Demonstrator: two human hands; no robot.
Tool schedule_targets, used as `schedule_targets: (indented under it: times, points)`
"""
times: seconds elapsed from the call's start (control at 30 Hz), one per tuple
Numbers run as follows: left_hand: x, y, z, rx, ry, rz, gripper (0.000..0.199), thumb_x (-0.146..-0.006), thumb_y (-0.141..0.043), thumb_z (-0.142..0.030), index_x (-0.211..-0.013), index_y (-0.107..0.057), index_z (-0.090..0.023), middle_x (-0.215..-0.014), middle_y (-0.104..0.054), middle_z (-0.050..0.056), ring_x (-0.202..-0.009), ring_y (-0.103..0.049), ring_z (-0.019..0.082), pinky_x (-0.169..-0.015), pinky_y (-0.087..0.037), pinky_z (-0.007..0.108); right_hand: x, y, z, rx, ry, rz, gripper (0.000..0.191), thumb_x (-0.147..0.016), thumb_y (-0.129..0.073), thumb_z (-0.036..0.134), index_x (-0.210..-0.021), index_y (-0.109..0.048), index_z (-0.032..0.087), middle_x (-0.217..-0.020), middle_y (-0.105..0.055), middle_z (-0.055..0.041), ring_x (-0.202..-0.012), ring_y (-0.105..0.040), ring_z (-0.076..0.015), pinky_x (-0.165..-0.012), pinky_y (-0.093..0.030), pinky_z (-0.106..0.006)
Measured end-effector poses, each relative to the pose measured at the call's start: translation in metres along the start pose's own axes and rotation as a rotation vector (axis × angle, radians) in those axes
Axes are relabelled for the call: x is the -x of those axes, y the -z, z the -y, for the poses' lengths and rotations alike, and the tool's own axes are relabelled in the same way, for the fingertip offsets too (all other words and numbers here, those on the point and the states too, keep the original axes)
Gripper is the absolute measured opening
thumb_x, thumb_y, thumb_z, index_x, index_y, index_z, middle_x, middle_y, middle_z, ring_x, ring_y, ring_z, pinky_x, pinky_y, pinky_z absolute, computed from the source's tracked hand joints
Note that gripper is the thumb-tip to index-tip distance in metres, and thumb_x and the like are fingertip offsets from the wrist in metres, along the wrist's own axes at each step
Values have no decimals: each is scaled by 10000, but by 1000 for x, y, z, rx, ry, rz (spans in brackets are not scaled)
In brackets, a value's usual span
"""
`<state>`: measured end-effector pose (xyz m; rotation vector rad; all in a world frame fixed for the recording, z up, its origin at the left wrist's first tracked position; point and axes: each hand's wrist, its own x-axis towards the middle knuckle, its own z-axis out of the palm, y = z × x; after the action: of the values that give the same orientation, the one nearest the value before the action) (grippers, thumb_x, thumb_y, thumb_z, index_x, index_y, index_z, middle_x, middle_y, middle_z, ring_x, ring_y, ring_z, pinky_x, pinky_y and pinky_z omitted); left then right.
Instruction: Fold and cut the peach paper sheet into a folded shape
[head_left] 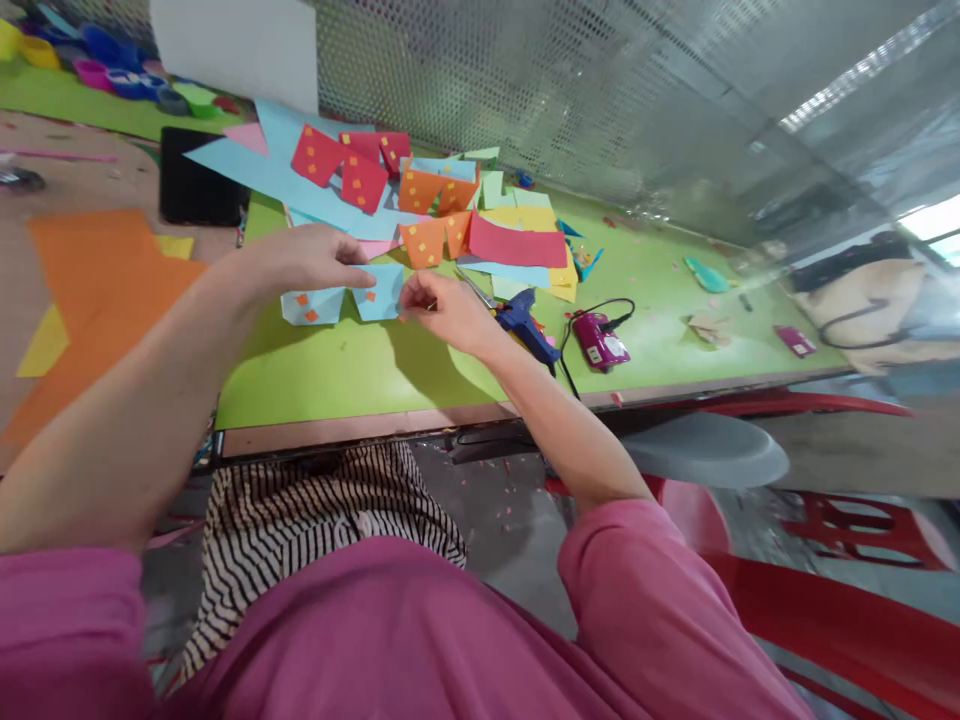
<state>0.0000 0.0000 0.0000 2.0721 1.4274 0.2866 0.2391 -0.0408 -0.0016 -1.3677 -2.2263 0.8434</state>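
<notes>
The left hand (304, 258) lay flat over a light blue paper cutout dotted with small orange squares (313, 304), its fingers together and its fingertips pressing the top edge of a second, plain light blue paper piece (382, 293) just beside it, both lying on the green tabletop (337, 370) about midway between its near and far edges. The right hand (442, 305) had its thumb and fingers pinched together at the right edge of that plain blue piece; what they pinched was too small to tell. A blue glue gun (529, 328) and a pink device with a black cord (598, 340) lay just beyond the right wrist, and red, orange and blue paper cutouts (420, 200) were heaped toward the far edge.
</notes>
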Motion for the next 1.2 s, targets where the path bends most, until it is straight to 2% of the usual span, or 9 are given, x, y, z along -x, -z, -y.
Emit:
schedule_targets:
  times: [0.13,0.23,0.33,0.43,0.6,0.8,0.9,1.03,1.2]
  points:
    - [3,3,-6,0,53,19,505,-745,-617,-623,-1001,-794,-225,-850,-688,39,-760,-596,216,-680,-380,297,3,5,1,171,-56,-81,111,-854,-645,153,-946,-695,190,-892,-717,-24,-811,-613,-172,-813,-439,-336]
    - [4,4,-9,16,58,26,468,-756,-626,-607,-965,-795,-223,-800,-653,34,-758,-587,213,-678,-367,292,4,7,0,221,-87,-34,60,-870,-675,198,-900,-726,184,-903,-724,-35,-800,-599,-168,-810,-436,-335]
    - [3,3,-8,39,39,30,441,-755,-635,-596,-932,-789,-224,-762,-636,27,-774,-585,213,-684,-366,285,7,3,4,218,-104,21,99,-872,-735,266,-910,-751,175,-908,-731,-45,-788,-590,-166,-810,-434,-340]
    - [2,2,-7,31,13,38,422,-751,-636,-582,-916,-784,-222,-774,-653,24,-787,-582,209,-694,-371,280,9,-5,7,252,-125,23,120,-862,-767,272,-915,-759,165,-907,-733,-57,-776,-586,-168,-799,-429,-338]
    - [1,3,-4,21,-35,50,408,-750,-632,-591,-862,-760,-220,-712,-617,18,-758,-562,203,-679,-360,280,10,-9,2,329,-81,-19,94,-919,-659,184,-907,-747,156,-900,-711,-61,-773,-571,-163,-789,-408,-323]
    - [2,2,-5,30,-18,35,359,-761,-629,-545,-856,-741,-218,-699,-622,10,-785,-579,212,-709,-371,286,14,-1,5,210,-79,4,152,-944,-653,295,-899,-729,170,-852,-692,-26,-746,-540,-152,-763,-398,-315]
    - [1,2,-5,17,-14,39,354,-759,-639,-541,-847,-732,-211,-706,-625,8,-788,-578,211,-725,-372,292,12,-7,11,212,-30,26,121,-931,-664,272,-893,-733,180,-902,-712,-35,-799,-576,-162,-787,-405,-316]
    - [-4,0,0,16,-25,22,355,-752,-651,-552,-834,-741,-219,-704,-617,7,-827,-595,228,-759,-380,305,4,-17,15,269,-35,49,76,-928,-674,222,-892,-728,181,-957,-709,-58,-867,-609,-187,-813,-415,-331]
    - [-7,-3,3,28,-33,5,362,-727,-669,-563,-816,-744,-220,-725,-642,3,-821,-604,230,-752,-379,310,1,-19,17,340,-35,28,94,-957,-664,219,-874,-687,183,-951,-668,-63,-906,-608,-206,-817,-411,-347]
